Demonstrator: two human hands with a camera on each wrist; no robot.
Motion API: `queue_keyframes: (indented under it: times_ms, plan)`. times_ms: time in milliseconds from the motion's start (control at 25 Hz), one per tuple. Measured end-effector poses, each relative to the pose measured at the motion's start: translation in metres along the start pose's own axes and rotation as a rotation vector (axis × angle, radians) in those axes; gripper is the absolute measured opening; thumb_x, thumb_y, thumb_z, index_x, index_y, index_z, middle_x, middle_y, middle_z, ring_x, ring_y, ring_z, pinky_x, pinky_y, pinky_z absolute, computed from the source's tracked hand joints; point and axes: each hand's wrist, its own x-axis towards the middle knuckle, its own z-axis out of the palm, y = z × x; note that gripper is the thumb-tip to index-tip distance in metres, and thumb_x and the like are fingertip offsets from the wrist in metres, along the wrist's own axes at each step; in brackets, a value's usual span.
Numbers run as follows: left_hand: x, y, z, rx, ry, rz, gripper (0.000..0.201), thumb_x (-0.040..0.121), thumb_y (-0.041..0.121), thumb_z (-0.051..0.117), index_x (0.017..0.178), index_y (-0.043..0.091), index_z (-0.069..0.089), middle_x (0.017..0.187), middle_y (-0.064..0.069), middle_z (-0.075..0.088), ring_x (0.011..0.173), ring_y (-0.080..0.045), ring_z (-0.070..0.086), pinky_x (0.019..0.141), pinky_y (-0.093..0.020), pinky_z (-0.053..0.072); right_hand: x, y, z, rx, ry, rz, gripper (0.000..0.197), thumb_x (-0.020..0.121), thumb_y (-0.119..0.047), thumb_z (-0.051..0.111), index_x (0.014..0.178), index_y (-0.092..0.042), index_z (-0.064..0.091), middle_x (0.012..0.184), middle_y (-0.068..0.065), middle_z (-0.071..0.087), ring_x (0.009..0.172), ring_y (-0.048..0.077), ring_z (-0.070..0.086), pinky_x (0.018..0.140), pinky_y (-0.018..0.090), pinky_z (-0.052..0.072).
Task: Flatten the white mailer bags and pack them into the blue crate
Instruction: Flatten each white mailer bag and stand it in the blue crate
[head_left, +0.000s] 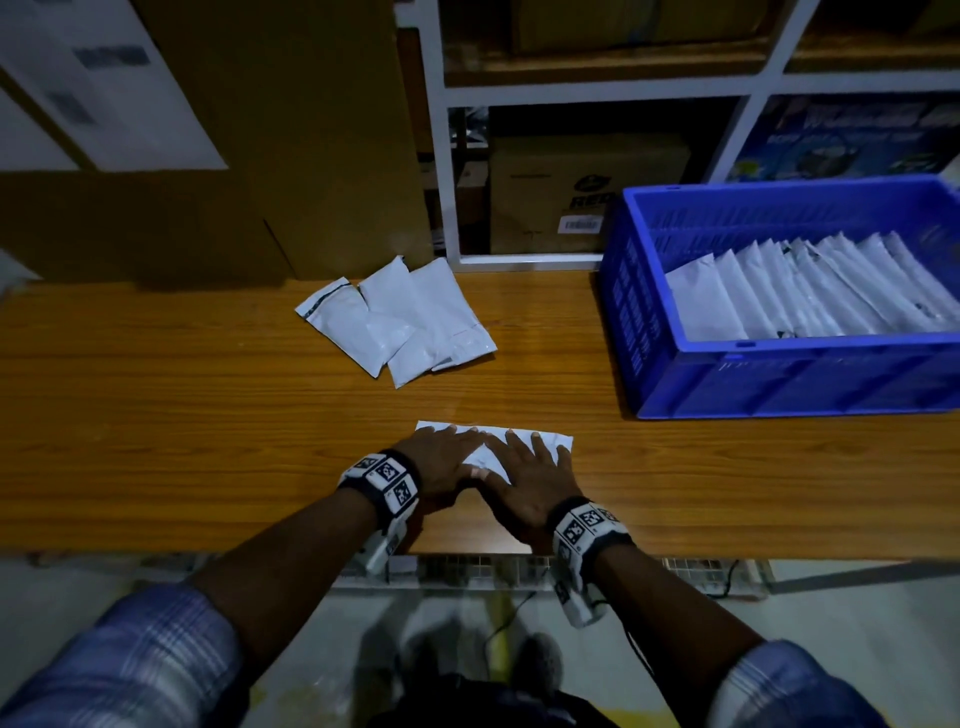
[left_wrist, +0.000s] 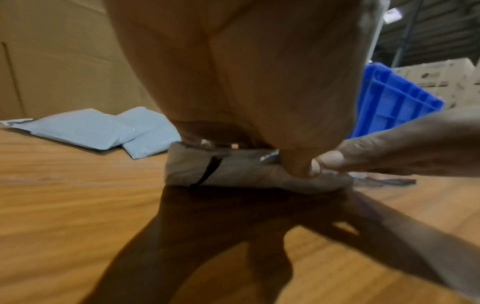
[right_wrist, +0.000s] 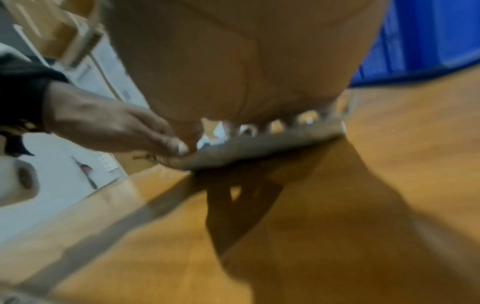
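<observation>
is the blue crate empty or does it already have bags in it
Partly filled. The blue crate holds a row of white mailer bags leaning on edge, overlapping one another; three more still lie on the table.

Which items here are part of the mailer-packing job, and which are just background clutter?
Job:
- white mailer bag pressed flat under left hand and right hand
- pile of unflattened mailer bags
- blue crate, with a row of packed mailer bags
- wooden table

Lying about:
- large cardboard box
- white shelf unit holding a cardboard carton
</observation>
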Motion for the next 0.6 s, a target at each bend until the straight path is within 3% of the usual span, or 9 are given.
queue_keyframes:
  times_ms: [120, 240, 360, 480, 600]
  plan:
    - [0.004, -0.015, 0.003, -0.037, 0.024, 0.016, 0.066, 0.096, 0.064, 0.032, 0.155, 0.038, 0.020, 0.161, 0.006, 0.031, 0.145, -0.024, 0.032, 0.117, -0.047, 0.028, 0.008, -0.002, -0.011, -0.152, -0.089, -0.039, 0.094, 0.084, -0.048, 0.055, 0.152, -0.043, -0.009, 0.165, -0.005, -0.004, 0.151, 0.026, -0.006, 0.119, 0.055, -0.006]
    - [-0.007, -0.018, 0.004, -0.056, 0.086, 0.019, 0.072, 0.095, 0.068, 0.034, 0.156, 0.033, 0.021, 0.161, 0.004, 0.031, 0.147, -0.023, 0.030, 0.119, -0.046, 0.025, 0.014, -0.009, -0.011, -0.274, -0.018, -0.064, 0.106, 0.081, -0.027, 0.072, 0.154, -0.037, -0.004, 0.164, 0.001, 0.010, 0.150, 0.027, 0.011, 0.120, 0.054, 0.007]
    - [-0.021, -0.015, 0.007, -0.090, 0.225, 0.018, 0.081, 0.092, 0.063, 0.052, 0.158, 0.027, 0.020, 0.162, 0.002, 0.030, 0.148, -0.020, 0.028, 0.120, -0.046, 0.021, 0.018, -0.019, -0.022, -0.260, 0.025, -0.040, 0.093, 0.089, -0.028, 0.065, 0.155, -0.036, 0.000, 0.164, 0.002, 0.013, 0.150, 0.027, 0.015, 0.120, 0.052, 0.012]
    - [-0.023, -0.014, 0.008, -0.112, 0.383, -0.061, 0.074, 0.093, 0.027, 0.059, 0.156, 0.027, 0.021, 0.159, 0.001, 0.035, 0.146, -0.020, 0.031, 0.119, -0.044, 0.023, 0.019, -0.031, -0.041, -0.355, 0.059, -0.029, 0.073, 0.101, -0.024, 0.043, 0.155, -0.036, -0.003, 0.165, 0.001, 0.008, 0.151, 0.027, 0.010, 0.119, 0.054, 0.010]
    - [-0.022, -0.016, -0.013, -0.140, 0.494, -0.078, 0.075, 0.089, 0.015, 0.059, 0.156, 0.023, 0.025, 0.158, -0.001, 0.036, 0.146, -0.020, 0.031, 0.121, -0.044, 0.019, 0.014, -0.044, -0.063, -0.454, 0.166, -0.007, 0.071, 0.101, -0.013, 0.033, 0.155, -0.036, -0.007, 0.165, 0.002, 0.008, 0.151, 0.029, 0.011, 0.118, 0.055, 0.012]
